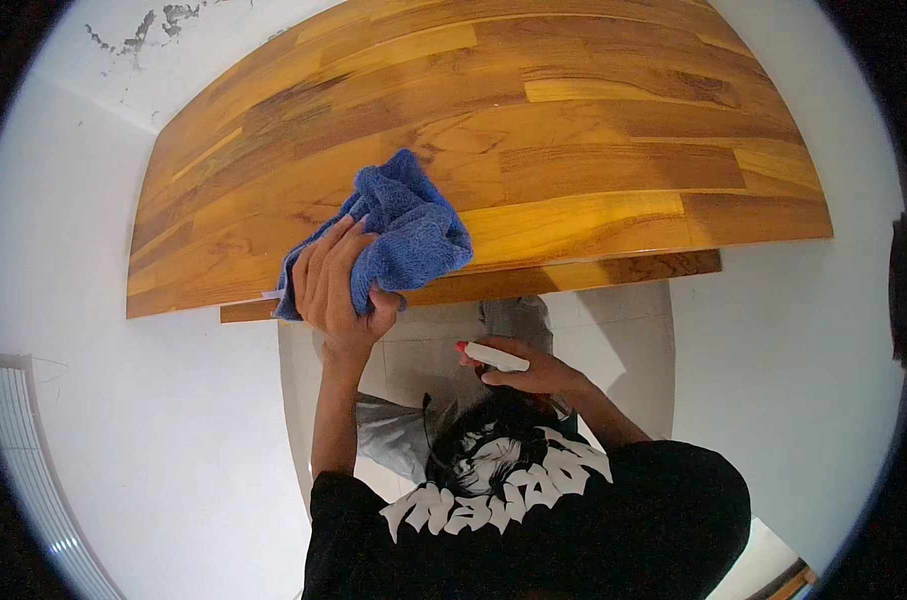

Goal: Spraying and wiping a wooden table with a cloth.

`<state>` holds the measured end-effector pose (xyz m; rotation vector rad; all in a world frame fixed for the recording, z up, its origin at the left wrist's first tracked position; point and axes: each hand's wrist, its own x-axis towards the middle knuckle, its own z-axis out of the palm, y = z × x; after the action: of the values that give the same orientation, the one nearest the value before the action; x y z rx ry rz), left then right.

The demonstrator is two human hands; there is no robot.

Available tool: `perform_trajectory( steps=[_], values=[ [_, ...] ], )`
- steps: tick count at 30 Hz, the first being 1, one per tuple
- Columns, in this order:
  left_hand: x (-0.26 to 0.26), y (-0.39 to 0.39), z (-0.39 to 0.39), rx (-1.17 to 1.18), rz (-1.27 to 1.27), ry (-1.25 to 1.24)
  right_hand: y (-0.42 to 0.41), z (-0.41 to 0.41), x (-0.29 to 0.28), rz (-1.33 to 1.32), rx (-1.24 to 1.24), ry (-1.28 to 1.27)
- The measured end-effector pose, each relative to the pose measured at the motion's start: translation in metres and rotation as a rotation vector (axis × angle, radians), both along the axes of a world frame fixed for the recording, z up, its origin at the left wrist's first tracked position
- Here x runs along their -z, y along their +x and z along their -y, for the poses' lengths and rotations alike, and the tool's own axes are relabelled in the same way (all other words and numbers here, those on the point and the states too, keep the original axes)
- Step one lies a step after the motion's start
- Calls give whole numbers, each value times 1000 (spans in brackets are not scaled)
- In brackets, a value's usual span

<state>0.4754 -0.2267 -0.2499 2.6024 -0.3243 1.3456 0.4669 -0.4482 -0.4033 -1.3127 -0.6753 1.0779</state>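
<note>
My left hand [339, 289] grips a bunched blue terry cloth [412, 225] over the near left part of a varnished wooden tabletop [596, 165]. Part of the cloth hangs past the front edge, and a pale tag [272, 295] sticks out at its left. Lower and to the right, my right hand [532, 367] is wrapped around a spray bottle with a white and red trigger head [495, 355]. That bottle is in front of my body, apart from the table; its lower part is hidden by my hand and shirt.
Below the tabletop's front edge runs a second wooden board [648, 268]. White walls stand close at the left [78, 247] and right [783, 315]; the far left one has peeling paint [146, 30]. Tiled floor [416, 330] shows beneath. A white slatted grille [26, 442] sits at lower left.
</note>
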Motion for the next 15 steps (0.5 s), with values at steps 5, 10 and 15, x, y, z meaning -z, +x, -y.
perform_trajectory(
  steps=[5, 10, 15],
  values=[
    [-8, 2, 13, -33, -97, -17, 1, 2, 4, -44, 28, 40],
    [-17, 22, 79, 53, -299, 104, 0, -5, -16, -78, 111, -87],
    [-13, 38, 117, 274, -227, 38, -24, -25, 12, 627, 178, -106]
  ],
)
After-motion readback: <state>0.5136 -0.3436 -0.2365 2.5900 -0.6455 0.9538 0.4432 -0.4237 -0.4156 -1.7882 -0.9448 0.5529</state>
